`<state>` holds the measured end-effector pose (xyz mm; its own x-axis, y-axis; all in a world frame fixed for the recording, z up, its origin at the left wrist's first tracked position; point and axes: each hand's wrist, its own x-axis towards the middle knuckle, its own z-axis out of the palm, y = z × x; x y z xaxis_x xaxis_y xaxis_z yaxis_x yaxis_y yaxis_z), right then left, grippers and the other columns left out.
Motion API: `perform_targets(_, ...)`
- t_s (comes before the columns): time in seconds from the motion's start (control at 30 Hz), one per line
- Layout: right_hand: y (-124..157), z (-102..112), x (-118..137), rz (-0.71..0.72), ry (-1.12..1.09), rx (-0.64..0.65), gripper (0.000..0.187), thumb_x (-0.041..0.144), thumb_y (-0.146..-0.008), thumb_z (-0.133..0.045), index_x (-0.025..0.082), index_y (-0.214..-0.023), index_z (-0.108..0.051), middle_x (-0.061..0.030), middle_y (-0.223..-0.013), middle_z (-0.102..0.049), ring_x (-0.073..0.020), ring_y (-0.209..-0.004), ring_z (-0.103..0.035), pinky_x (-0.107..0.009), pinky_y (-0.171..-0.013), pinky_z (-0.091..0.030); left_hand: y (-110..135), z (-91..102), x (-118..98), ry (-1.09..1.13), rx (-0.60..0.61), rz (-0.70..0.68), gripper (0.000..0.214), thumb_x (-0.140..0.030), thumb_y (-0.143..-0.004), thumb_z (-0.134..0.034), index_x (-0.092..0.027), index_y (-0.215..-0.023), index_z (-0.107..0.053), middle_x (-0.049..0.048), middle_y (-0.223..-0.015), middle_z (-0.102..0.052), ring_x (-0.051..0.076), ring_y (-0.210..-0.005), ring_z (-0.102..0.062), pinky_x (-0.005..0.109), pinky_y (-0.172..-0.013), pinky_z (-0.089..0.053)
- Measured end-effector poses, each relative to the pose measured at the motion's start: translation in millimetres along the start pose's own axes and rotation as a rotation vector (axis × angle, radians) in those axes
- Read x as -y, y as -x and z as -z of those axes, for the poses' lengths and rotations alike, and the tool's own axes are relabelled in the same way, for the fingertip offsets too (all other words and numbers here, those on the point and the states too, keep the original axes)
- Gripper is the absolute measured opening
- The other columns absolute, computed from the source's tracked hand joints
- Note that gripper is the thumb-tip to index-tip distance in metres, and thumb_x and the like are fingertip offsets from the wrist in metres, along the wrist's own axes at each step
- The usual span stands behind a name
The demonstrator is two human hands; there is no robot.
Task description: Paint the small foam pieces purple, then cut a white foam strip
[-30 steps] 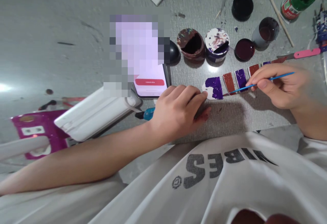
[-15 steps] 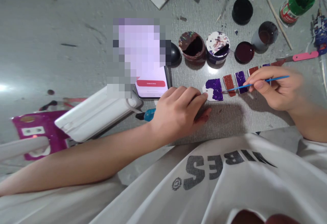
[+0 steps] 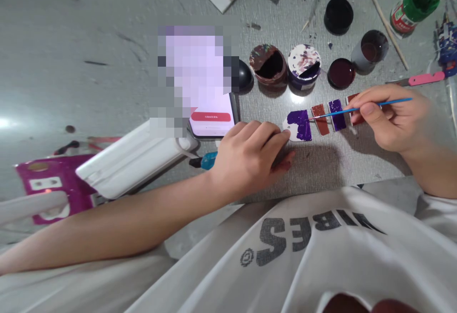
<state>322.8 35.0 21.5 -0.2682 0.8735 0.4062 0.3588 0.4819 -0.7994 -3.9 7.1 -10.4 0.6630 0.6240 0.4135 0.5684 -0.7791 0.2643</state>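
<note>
My right hand (image 3: 396, 120) pinches a thin blue paintbrush (image 3: 357, 108), its tip touching the wet purple area near the right side of a small white tag (image 3: 293, 134). Purple paint covers much of that tag, while its left end is bare white with a small hole. My left hand (image 3: 250, 153) is curled, with a fingertip pressing the tag's left end against the table. Right of the tag lie a brown-painted piece (image 3: 320, 119) and a purple-painted piece (image 3: 336, 115). Another brown-red piece (image 3: 354, 101) is partly hidden by my right hand.
Beyond the tag stand a brown paint jar (image 3: 269, 67) and a purple paint jar (image 3: 304, 67). A cup (image 3: 369, 51), dark lids, a green paint jar (image 3: 416, 5) and a pink-handled knife (image 3: 426, 79) are farther right. Left are a phone (image 3: 212, 125), white device (image 3: 135, 160) and purple power strip (image 3: 82, 175).
The brush tip has moved slightly up along the tag's right edge, and my right hand has shifted a little to the right. My left hand stays in place.
</note>
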Motion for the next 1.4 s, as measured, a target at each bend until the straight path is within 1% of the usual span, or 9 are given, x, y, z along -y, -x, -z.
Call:
perform_targets(0.23,-5.5,1.8,5.4,0.15,-0.036,0.169,0.004,0.022,-0.103,-0.081,0.021,-0.102,-0.084,-0.0022,-0.085,-0.086,-0.0134,-0.065,-0.076,-0.026,-0.053,-0.054,1.0,1.4,0.1,0.003,0.015,0.017,0.024,-0.03,-0.102,-0.075,-0.015,-0.121,-0.077,0.0107,-0.101,-0.081,0.027,-0.081,-0.072,0.045,-0.066,-0.055)
perform_targets(0.4,-0.2,1.7,2.1,-0.003,-0.015,0.015,0.008,0.026,-0.106,-0.08,0.026,-0.104,-0.088,-0.0005,-0.082,-0.084,-0.0147,-0.065,-0.077,-0.029,-0.053,-0.054,0.1,1.7,0.4,0.001,0.014,0.009,0.024,-0.03,-0.102,-0.074,-0.016,-0.121,-0.077,0.0106,-0.1,-0.081,0.027,-0.08,-0.073,0.044,-0.065,-0.055)
perform_targets(0.47,1.3,2.9,0.2,-0.022,-0.042,0.002,0.009,0.027,-0.106,-0.08,0.028,-0.107,-0.089,-0.0008,-0.082,-0.084,-0.0157,-0.065,-0.077,-0.031,-0.053,-0.055,-0.1,1.5,0.5,-0.004,0.011,0.002,0.024,-0.03,-0.103,-0.074,-0.014,-0.12,-0.077,0.0109,-0.1,-0.081,0.027,-0.08,-0.073,0.044,-0.065,-0.055)
perform_targets(0.6,-2.2,4.4,0.7,0.112,-0.064,0.145,0.008,0.024,-0.104,-0.081,0.027,-0.109,-0.087,-0.0019,-0.086,-0.085,-0.017,-0.064,-0.076,-0.032,-0.052,-0.054,-0.1,1.5,0.1,-0.012,0.019,0.006,0.023,-0.029,-0.102,-0.074,-0.014,-0.119,-0.077,0.0109,-0.101,-0.081,0.027,-0.08,-0.073,0.045,-0.065,-0.055)
perform_targets(0.67,-4.1,3.4,2.2,0.148,-0.038,0.168,0.009,0.023,-0.104,-0.08,0.028,-0.109,-0.086,-0.0013,-0.085,-0.085,-0.0175,-0.063,-0.075,-0.032,-0.05,-0.053,-0.5,1.8,-0.3,-0.017,0.014,0.004,0.022,-0.029,-0.102,-0.074,-0.014,-0.119,-0.077,0.0106,-0.1,-0.081,0.027,-0.08,-0.073,0.045,-0.065,-0.056)
perform_targets(0.9,3.1,0.7,-0.9,-0.057,-0.001,-0.063,0.008,0.03,-0.107,-0.08,0.03,-0.106,-0.088,0.0019,-0.08,-0.083,-0.0156,-0.065,-0.078,-0.031,-0.054,-0.055,-2.0,2.3,-0.7,-0.027,0.022,-0.002,0.022,-0.03,-0.104,-0.072,-0.015,-0.119,-0.076,0.0099,-0.1,-0.081,0.027,-0.079,-0.073,0.045,-0.065,-0.056)
perform_targets(1.07,-1.7,1.7,1.0,0.091,-0.067,0.1,0.005,0.023,-0.103,-0.082,0.023,-0.105,-0.086,-0.0012,-0.084,-0.085,-0.0132,-0.064,-0.077,-0.026,-0.053,-0.054,-1.0,1.9,-0.6,-0.038,0.037,0.017,0.022,-0.032,-0.105,-0.071,-0.017,-0.119,-0.076,0.009,-0.1,-0.082,0.027,-0.08,-0.074,0.044,-0.066,-0.057)
perform_targets(1.17,-4.3,-0.5,1.9,0.161,-0.057,0.146,0.003,0.023,-0.101,-0.083,0.024,-0.103,-0.085,-0.0007,-0.085,-0.086,-0.0129,-0.063,-0.075,-0.026,-0.053,-0.054,-0.1,1.8,-0.4,-0.042,0.05,0.03,0.021,-0.035,-0.105,-0.07,-0.02,-0.119,-0.077,0.0082,-0.1,-0.082,0.026,-0.08,-0.075,0.043,-0.067,-0.057)
perform_targets(1.4,2.0,-2.6,-1.8,-0.025,-0.024,-0.036,0.008,0.03,-0.107,-0.08,0.031,-0.107,-0.088,0.0009,-0.084,-0.085,-0.0159,-0.065,-0.078,-0.033,-0.056,-0.057,-0.2,2.6,-0.1,-0.02,0.033,0.024,0.021,-0.032,-0.104,-0.072,-0.018,-0.119,-0.078,0.01,-0.1,-0.082,0.027,-0.081,-0.074,0.044,-0.067,-0.057)
